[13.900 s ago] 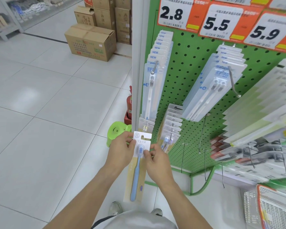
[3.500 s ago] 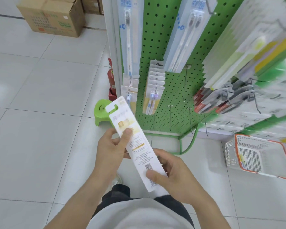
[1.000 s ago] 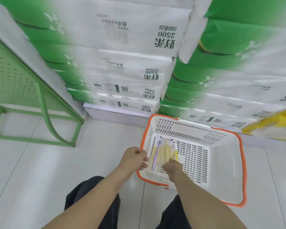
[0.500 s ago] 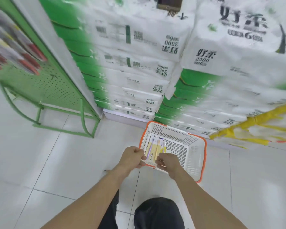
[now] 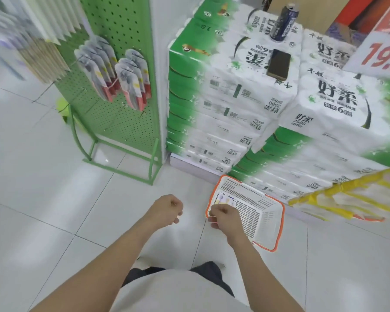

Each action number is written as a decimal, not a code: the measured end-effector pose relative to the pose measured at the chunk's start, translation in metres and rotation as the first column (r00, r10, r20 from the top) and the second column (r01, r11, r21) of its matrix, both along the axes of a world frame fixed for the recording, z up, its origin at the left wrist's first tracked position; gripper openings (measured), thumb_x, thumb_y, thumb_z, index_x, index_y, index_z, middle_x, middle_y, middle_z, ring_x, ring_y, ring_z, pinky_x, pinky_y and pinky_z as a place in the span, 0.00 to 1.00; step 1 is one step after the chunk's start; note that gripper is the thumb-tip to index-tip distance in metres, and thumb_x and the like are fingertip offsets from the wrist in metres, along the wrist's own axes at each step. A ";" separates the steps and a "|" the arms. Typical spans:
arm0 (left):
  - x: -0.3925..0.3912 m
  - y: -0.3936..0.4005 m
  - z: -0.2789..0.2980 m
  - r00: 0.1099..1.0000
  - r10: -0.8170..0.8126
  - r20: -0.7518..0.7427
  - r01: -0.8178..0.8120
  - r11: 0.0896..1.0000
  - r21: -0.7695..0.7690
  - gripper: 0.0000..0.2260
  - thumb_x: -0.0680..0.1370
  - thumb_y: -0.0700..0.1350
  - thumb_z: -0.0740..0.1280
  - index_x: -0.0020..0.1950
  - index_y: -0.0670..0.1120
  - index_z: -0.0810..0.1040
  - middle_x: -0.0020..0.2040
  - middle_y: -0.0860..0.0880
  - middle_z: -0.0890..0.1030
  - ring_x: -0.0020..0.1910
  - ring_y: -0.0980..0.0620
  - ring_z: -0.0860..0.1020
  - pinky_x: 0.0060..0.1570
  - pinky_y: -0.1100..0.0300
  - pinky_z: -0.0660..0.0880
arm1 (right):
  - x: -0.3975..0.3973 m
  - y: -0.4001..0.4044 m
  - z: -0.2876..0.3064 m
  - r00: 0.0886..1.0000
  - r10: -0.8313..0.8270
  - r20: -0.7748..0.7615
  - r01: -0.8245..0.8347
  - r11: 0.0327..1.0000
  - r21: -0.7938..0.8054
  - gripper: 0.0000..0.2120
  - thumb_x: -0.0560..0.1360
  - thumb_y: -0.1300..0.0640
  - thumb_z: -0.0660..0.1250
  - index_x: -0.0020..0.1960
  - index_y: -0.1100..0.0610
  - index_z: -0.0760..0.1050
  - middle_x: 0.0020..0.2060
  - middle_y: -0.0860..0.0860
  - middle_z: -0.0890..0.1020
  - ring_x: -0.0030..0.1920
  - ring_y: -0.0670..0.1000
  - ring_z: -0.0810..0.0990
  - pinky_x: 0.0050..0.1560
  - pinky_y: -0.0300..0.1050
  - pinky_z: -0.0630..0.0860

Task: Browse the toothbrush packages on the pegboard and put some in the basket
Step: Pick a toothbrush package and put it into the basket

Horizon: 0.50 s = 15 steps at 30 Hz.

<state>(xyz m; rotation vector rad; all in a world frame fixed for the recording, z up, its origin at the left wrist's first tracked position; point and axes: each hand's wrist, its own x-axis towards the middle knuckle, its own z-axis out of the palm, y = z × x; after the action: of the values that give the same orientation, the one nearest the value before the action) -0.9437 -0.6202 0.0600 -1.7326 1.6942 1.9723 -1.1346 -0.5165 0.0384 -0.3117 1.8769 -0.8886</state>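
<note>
Green pegboard (image 5: 122,91) stands at the left on its bent metal legs, with red-tipped toothbrush packages (image 5: 131,86) hanging from its pegs and paler, blurred packs fanned out above and to their left. Half a second ago the view sat low over the floor; now it has risen, and more of the rack shows again.

Below and nearer the middle, the left hand (image 5: 167,209) hangs over the white floor tiles with its fingers curled in and nothing in them. It has drawn away to the left of the basket (image 5: 277,224), where earlier it was close against the orange rim.

The right hand (image 5: 223,217) is over the basket's near left corner, fingers curled; whether they hold anything or touch the rim I cannot tell. Just beyond its knuckles the package (image 5: 224,199) with yellow print lies in the basket on the white slatted bottom, much as a second ago.

Behind and right, tissue packs (image 5: 245,97) are stacked high, a dark phone (image 5: 278,63) and a can (image 5: 284,21) on top.

So one package looks delivered, and the person appears to be rising to browse the pegs again.
</note>
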 end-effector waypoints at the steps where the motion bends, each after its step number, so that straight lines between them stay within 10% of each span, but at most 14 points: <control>1: 0.020 -0.005 -0.001 0.999 -0.041 0.010 0.041 0.999 -0.018 0.06 0.80 0.46 0.63 0.51 0.46 0.78 0.49 0.47 0.83 0.38 0.51 0.83 0.42 0.59 0.76 | 0.016 -0.007 0.000 0.997 0.075 -0.031 -0.075 0.997 0.005 0.05 0.79 0.64 0.66 0.47 0.60 0.80 0.41 0.55 0.82 0.37 0.52 0.82 0.41 0.47 0.78; 15: 0.224 -0.130 -0.037 0.891 -0.222 0.397 0.314 0.931 -0.184 0.11 0.83 0.52 0.58 0.60 0.49 0.75 0.56 0.50 0.81 0.52 0.49 0.80 0.55 0.53 0.78 | 0.200 -0.198 0.007 0.475 0.840 -0.261 -0.805 0.535 0.258 0.14 0.80 0.49 0.66 0.63 0.53 0.77 0.49 0.45 0.80 0.47 0.47 0.78 0.49 0.38 0.72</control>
<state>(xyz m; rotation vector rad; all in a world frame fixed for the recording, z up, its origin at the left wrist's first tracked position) -0.7201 -0.7501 0.0230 -1.6835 1.9634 1.2696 -0.9342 -0.7145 0.0453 -1.2836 1.7422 -0.0350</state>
